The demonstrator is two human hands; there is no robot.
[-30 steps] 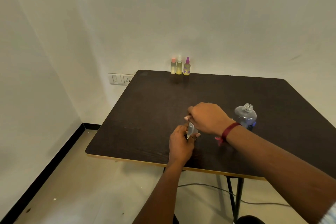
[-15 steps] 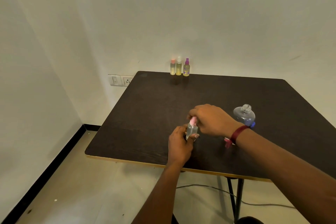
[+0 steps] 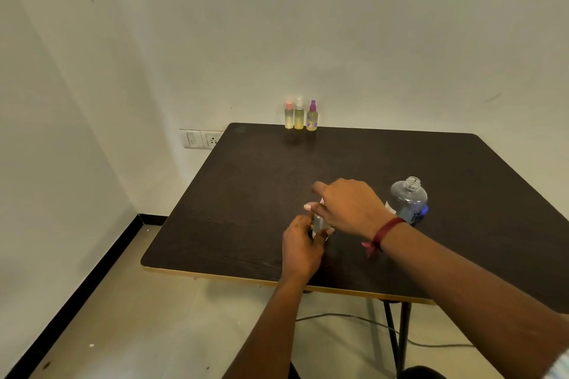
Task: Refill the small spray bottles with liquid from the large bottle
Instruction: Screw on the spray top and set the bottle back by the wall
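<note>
Nearest, the left hand (image 3: 303,244) reaches up from the lower edge of the view, its fingers (image 3: 300,224) curled round the body of a small clear plastic spray bottle (image 3: 318,222) that stands upright on the dark wood-grain bench (image 3: 246,194). Over them the right hand (image 3: 349,209) comes in from the right, knuckles up. It pinches the bottle's pale pink top (image 3: 308,206), with the forefinger (image 3: 320,187) lifted and pointing away. A dark red thread band (image 3: 386,232) circles that wrist.

Just right of the right hand's fingers stands a large round clear plastic bottle (image 3: 408,201) with its threaded neck uncapped. Its label is too blurred to read.

Well beyond the fingers, at the bench's far edge against the wall, three small yellow-filled spray bottles stand in a tight row: pink-topped (image 3: 288,116), white-topped (image 3: 299,115) and purple-topped (image 3: 312,117). The last carries purple print that cannot be read.

Left of the bench a white switch and socket plate (image 3: 201,138) sits in the pale wall. Below, a dark cable (image 3: 354,317) trails across the beige floor (image 3: 154,317).
</note>
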